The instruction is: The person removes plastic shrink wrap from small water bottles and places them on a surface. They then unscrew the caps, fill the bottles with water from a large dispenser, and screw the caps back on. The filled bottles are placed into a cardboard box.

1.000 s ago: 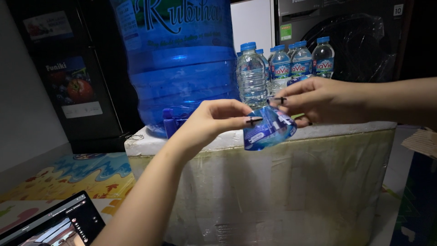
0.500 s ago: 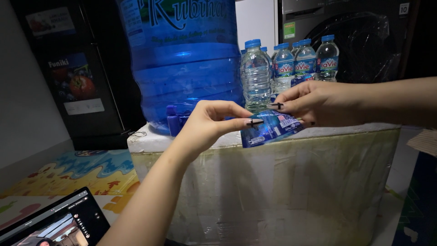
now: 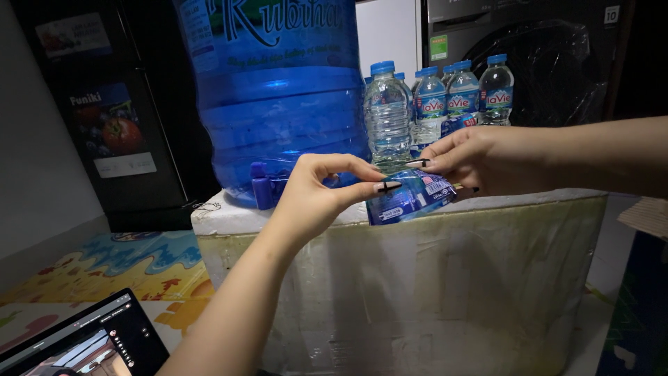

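Pinching from both sides, the left hand (image 3: 316,191) and the right hand (image 3: 487,160) are closed on 1 small blue plastic wrapper (image 3: 410,197), which hangs in the air just in front of the top edge of the white foam box (image 3: 417,278). Each hand grips only with thumb and fingertips, so the hold looks slight; if either pinch slackens, the wrapper could drop down the front of the box to the floor.

On the box, right behind the wrapper, stands a small clear water bottle (image 3: 387,115), with about 4 more bottles (image 3: 463,94) behind it. A sharp tug toward the box could send knuckles into the front bottle and tip it against the others. The large blue water jug (image 3: 278,90) on the box's left part sits heavy, and its blue tap (image 3: 261,184) juts out near the left wrist, so a sideways pull might bump it.
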